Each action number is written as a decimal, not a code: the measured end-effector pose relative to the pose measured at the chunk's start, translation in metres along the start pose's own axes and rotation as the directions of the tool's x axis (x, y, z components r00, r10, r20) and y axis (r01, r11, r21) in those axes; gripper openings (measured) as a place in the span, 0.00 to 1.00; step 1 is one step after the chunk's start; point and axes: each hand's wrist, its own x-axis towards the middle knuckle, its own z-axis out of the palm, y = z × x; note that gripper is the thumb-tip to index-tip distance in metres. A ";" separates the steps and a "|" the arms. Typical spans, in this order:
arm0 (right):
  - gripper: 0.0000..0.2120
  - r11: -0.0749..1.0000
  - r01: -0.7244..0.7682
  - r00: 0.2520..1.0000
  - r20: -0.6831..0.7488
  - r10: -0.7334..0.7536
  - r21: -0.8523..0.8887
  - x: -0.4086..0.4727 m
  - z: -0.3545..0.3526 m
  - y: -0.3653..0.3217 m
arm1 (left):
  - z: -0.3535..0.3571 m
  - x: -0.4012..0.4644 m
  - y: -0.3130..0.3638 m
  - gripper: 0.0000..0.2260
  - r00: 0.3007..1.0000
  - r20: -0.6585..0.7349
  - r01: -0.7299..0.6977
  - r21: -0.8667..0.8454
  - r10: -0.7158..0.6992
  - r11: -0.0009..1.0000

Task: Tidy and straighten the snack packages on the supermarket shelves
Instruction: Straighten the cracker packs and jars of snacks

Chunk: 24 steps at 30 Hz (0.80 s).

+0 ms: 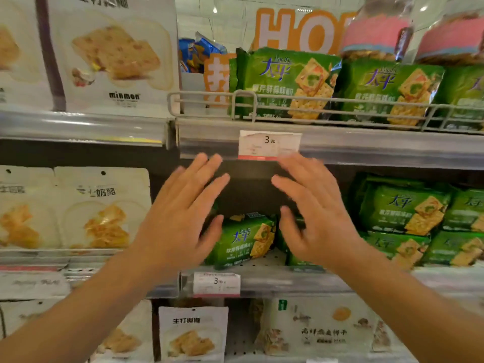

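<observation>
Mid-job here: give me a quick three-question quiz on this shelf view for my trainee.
1. True or false: the left hand grips a package.
2. The green cracker package between the hands sits on which shelf: A) top wire-railed, B) middle, C) bottom?
3. What price shows on the white paper price tag above the right hand?

Key: 1. False, both hands are open with fingers spread. 2. B. 3. 3.90.

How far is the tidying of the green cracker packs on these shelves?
Done: the top row of green packs stands upright behind the wire rail. In hand: left hand and right hand, both empty, reach toward the lone green pack. Left: that pack, and the leaning stack to the right.
</observation>
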 end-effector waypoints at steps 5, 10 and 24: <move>0.24 0.979 -0.197 0.862 0.467 0.195 -0.044 -0.014 0.028 -0.017 | 0.007 -0.029 -0.023 0.21 0.963 0.225 0.126 0.123 -0.152 0.984; 0.36 0.965 -0.158 0.619 0.740 0.262 -0.209 0.000 0.054 -0.001 | 0.023 -0.037 -0.039 0.27 0.877 0.373 0.167 0.354 -0.302 0.920; 0.21 0.972 -0.225 0.552 0.814 0.183 -0.066 0.031 0.058 0.017 | 0.028 -0.031 -0.041 0.21 0.841 0.454 0.052 0.472 -0.294 0.880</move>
